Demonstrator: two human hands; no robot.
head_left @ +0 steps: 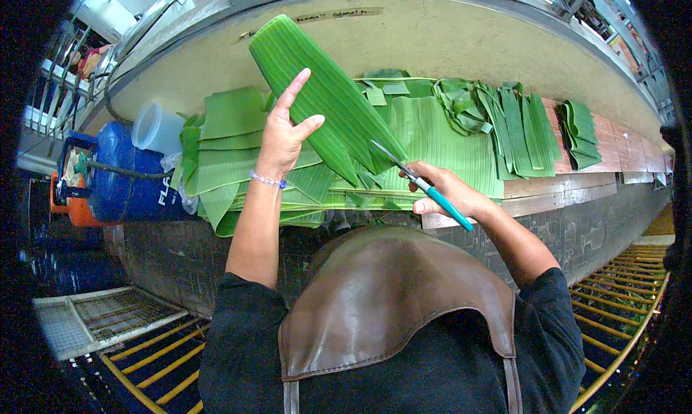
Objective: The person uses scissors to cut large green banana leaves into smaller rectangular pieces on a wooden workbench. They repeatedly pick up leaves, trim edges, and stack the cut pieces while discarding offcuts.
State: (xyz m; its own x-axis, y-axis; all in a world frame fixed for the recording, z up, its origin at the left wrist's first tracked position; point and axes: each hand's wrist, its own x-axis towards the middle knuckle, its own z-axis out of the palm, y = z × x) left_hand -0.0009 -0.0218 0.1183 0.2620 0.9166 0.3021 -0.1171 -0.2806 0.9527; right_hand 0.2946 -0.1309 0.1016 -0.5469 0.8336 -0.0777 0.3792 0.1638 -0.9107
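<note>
My left hand (282,141) holds up a long, folded piece of green banana leaf (317,82). Its thumb and index finger stretch over the front of the leaf, while the other fingers are hidden. A beaded bracelet (268,180) circles that wrist. In my right hand (448,190) is a pair of scissors (435,195) with a teal handle. The blades reach the leaf's lower right end, where its edge is cut into points. Beneath both hands lie wide, flat banana leaves (432,136) in layers, with small cut scraps on them.
Folded leaf bundles (530,136) and a smaller bundle (577,134) lie to the right along the wooden bench (620,146). A blue gas cylinder (122,176), a translucent tub (150,128) and an orange object (79,210) stand at left. Behind runs a pale wall (216,64); yellow railings (155,374) flank me.
</note>
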